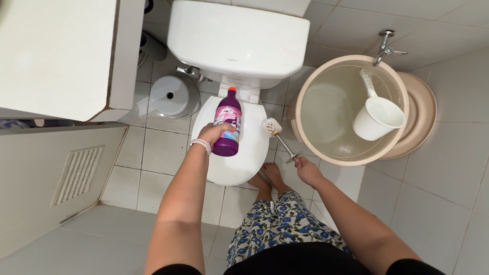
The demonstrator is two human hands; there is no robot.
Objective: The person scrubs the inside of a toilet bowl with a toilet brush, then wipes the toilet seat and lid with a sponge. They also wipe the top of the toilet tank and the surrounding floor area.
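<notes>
Currently: your left hand is wrapped around a purple bottle, held above the closed toilet lid; rigid plastic, likely weighty, slick—grip mid-body. Your right hand is closed on a toilet brush, light, stiff; hold the handle end.

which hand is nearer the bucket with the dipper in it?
Right. The right hand holds the toilet brush handle just below the bucket rim's lower-left edge. The left hand grips the purple bottle over the closed toilet lid, farther left.
</notes>
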